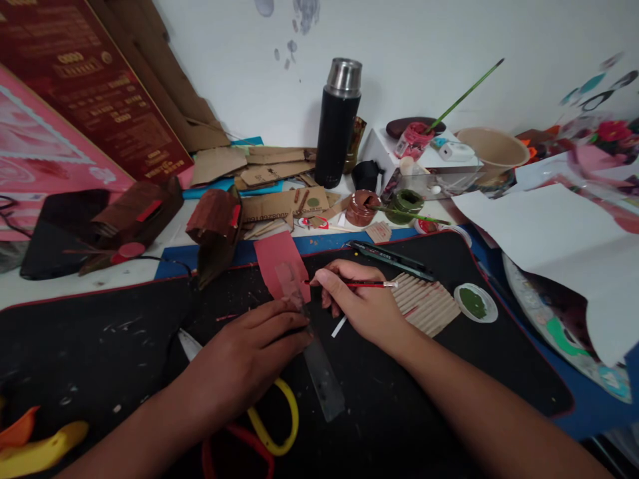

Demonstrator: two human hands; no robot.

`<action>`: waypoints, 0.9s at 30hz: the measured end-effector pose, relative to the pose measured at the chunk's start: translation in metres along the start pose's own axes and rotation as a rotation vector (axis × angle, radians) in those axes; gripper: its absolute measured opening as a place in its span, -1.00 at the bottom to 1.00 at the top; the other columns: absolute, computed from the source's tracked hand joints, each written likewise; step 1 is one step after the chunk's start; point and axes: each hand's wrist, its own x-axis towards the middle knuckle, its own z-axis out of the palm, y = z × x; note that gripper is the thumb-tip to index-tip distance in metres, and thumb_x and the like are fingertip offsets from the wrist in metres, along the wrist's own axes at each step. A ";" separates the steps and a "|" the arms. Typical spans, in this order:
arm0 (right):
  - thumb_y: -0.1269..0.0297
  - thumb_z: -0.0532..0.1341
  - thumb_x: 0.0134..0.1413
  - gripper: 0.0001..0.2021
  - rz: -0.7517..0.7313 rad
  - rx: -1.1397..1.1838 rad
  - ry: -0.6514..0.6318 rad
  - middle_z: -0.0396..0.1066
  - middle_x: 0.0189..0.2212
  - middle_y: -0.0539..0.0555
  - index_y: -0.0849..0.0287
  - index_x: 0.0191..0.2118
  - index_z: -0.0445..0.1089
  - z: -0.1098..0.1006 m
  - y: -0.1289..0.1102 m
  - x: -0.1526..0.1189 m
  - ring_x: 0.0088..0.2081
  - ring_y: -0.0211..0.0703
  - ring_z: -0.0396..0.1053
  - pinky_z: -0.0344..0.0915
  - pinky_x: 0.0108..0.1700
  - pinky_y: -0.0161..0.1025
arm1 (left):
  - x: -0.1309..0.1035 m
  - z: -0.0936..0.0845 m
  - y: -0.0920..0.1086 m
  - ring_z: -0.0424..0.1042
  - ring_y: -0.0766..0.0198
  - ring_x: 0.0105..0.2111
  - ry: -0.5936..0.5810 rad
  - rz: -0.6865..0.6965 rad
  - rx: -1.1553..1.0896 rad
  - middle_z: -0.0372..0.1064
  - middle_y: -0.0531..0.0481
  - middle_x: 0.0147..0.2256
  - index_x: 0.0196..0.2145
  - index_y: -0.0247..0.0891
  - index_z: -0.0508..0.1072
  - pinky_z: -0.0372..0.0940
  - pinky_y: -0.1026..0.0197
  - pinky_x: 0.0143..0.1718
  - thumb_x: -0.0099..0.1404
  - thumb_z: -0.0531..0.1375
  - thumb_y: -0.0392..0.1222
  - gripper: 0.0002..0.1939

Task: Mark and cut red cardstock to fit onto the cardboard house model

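Note:
A piece of red paper (269, 259) lies at the top edge of the black mat, with a clear ruler (322, 376) slanting across it. My left hand (259, 339) lies over the ruler, fingers together, pressing it down. In my right hand (354, 293) is a red and black pencil (372, 284), its tip at the paper beside the ruler. A small white strip (339, 326) lies under the right hand. Corrugated cardboard (426, 306) and a dark green cutter (392, 259) are right of that hand. Scissors with yellow and red handles (294, 419) lie partly beneath my left hand.
Behind the mat (124, 346) stand a black flask (339, 123), an open brown paint jar (362, 207) and a green one (405, 205) with a brush across them. Brown paper models (214, 226) sit at left. A lid with green paint (476, 303) and white paper (559, 246) are at right.

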 end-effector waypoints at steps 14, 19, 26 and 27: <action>-0.03 0.21 0.47 -0.59 -0.012 -0.085 -0.026 0.47 -0.52 -0.02 0.14 -0.33 0.54 -0.001 -0.001 -0.001 -0.47 -0.26 0.39 0.29 -0.40 -0.29 | 0.003 -0.003 0.000 0.54 0.06 0.15 -0.003 -0.011 -0.021 0.61 -0.15 0.03 0.04 -0.29 0.58 0.48 -0.02 0.23 0.45 0.17 -0.49 -0.69; -0.01 0.20 0.47 -0.60 -0.015 -0.094 -0.049 0.47 -0.51 -0.02 0.12 -0.36 0.50 -0.001 -0.002 -0.001 -0.46 -0.26 0.38 0.29 -0.39 -0.29 | 0.002 -0.003 0.001 0.54 0.07 0.15 -0.006 -0.011 -0.012 0.61 -0.14 0.02 0.04 -0.29 0.58 0.48 -0.02 0.24 0.47 0.17 -0.47 -0.71; 0.02 0.20 0.47 -0.62 -0.037 -0.100 -0.059 0.46 -0.51 -0.03 0.13 -0.35 0.50 -0.001 -0.002 -0.001 -0.45 -0.25 0.38 0.29 -0.37 -0.28 | 0.003 -0.002 0.000 0.54 0.08 0.14 0.000 -0.008 -0.024 0.61 -0.13 0.02 0.03 -0.29 0.57 0.47 -0.01 0.25 0.49 0.16 -0.47 -0.73; 0.03 0.20 0.47 -0.62 -0.042 -0.101 -0.060 0.45 -0.51 -0.03 0.13 -0.36 0.49 -0.001 -0.002 -0.001 -0.45 -0.25 0.39 0.29 -0.37 -0.28 | 0.003 -0.002 0.000 0.54 0.07 0.14 0.000 -0.009 -0.026 0.61 -0.13 0.02 0.03 -0.28 0.57 0.47 -0.01 0.25 0.49 0.16 -0.46 -0.73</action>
